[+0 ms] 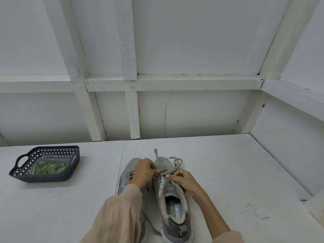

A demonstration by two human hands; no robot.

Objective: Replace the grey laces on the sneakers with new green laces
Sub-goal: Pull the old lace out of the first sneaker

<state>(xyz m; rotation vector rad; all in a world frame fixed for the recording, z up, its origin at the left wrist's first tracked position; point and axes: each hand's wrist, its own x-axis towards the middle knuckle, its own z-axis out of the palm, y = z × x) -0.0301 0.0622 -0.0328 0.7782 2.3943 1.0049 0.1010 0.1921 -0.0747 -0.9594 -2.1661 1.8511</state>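
Here, 2 grey sneakers sit side by side on the white desk, toes pointing away. The left hand pinches the grey lace at the eyelets of the right sneaker — its grip clenched on the lace — and the right hand curls its grip round the same lace. The left sneaker lies partly under the left sleeve. Well apart to the left, green laces lie in a dark basket.

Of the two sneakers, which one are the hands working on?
The right sneaker, with its printed insole showing: the left hand and the right hand both pinch its grey lace. The left sneaker lies partly under the forearm.
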